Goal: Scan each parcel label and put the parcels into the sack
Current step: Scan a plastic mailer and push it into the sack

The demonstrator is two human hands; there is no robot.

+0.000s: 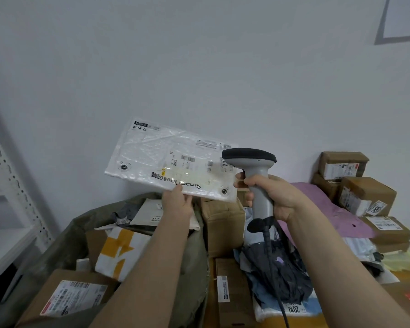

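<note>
- White bubble-padded plastic mailer (166, 157): flat, held up in the air in front of the wall, above the sack's mouth, printed side toward the person, tilted down to the right.
- Handling, my guess: v. light and thin. It's soft but the padding gives enough body that it doesn't droop from a one-edge hold. The glossy film looks slippery, so a pinch beats an open palm.
- Best hold, imo: a bare margin on the lower edge, clear of the small barcode label (188, 158) mid-face, so fingers don't cover the code.
- Left hand (176, 201): pinches the mailer's lower edge near the middle, thumb over the front and fingers behind. It's over some printed lettering but not the barcode.
- Right hand (270, 195): wrapped round the handle of a grey handheld scanner w/ black head (258, 176). The head sits at the mailer's right end. Can't tell if the beam is on the code.
- Black coiled cable (268, 242) hangs from the scanner butt and could snag on a swing.
- Olive-green fabric sack (64, 240): open, below-left of the mailer, already holding a white-and-yellow parcel (118, 252) and a labelled brown carton (74, 294).
- To the right, outside the sack: a pink poly bag (317, 200), a dark grey poly bag (277, 275) and stacked brown cardboard boxes (365, 195).
- White metal shelving (7, 245) stands at far left.
</note>
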